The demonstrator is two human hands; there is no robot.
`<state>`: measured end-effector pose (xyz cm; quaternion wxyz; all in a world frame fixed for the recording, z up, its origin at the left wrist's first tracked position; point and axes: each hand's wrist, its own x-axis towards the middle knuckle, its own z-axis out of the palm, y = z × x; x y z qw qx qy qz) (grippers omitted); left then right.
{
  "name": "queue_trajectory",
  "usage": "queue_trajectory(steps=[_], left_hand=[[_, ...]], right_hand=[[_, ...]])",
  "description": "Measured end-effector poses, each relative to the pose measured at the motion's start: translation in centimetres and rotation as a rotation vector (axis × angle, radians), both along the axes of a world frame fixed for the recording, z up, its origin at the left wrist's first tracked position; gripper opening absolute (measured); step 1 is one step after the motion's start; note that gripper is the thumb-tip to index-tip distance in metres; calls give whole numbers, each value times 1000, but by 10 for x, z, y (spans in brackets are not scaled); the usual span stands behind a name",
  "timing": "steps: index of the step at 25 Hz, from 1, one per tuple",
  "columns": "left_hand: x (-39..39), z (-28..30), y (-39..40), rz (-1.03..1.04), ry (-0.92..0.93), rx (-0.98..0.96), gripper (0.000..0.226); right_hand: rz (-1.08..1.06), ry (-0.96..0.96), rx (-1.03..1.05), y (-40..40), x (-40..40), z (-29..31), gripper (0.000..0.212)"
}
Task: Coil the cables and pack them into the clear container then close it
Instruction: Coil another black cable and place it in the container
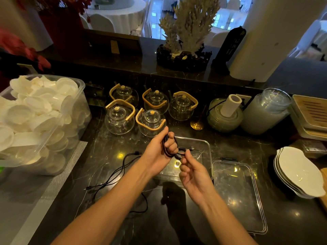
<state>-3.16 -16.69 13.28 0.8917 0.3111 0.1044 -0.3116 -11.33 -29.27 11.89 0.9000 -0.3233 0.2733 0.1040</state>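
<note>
My left hand (160,150) grips a coiled black cable (177,153) above the clear container (206,145), which stands open on the dark counter. My right hand (192,172) pinches the lower loop of the same coil between thumb and fingers. One plug end of the coil points right over the container. The container's clear lid (238,195) lies flat to its right, apart from it. A second black cable (116,172) lies loose on the counter to the left, partly hidden under my left forearm.
Several glass teapots with wooden handles (150,110) stand behind the container. A large clear tub of white dishes (40,121) fills the left. Stacked white plates (299,172) sit at the right edge, glass jars (265,110) at the back right.
</note>
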Motion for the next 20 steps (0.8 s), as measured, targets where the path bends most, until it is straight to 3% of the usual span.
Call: queue_trajectory(steps=[4, 8, 13, 16, 20], left_hand=[[2, -11, -6, 149, 57, 211, 33], [10, -8, -7, 137, 220, 111, 33], [11, -10, -10, 97, 259, 263, 34], [9, -8, -10, 45, 247, 140, 38], [-7, 3, -12, -87, -22, 60, 45]], right_hand=[[6, -137, -197, 5, -5, 7, 27], [80, -266, -432, 13, -8, 11, 25], [246, -417, -602, 13, -13, 17, 26], [140, -241, -396, 17, -12, 14, 30], [-107, 57, 65, 11, -2, 6, 21]])
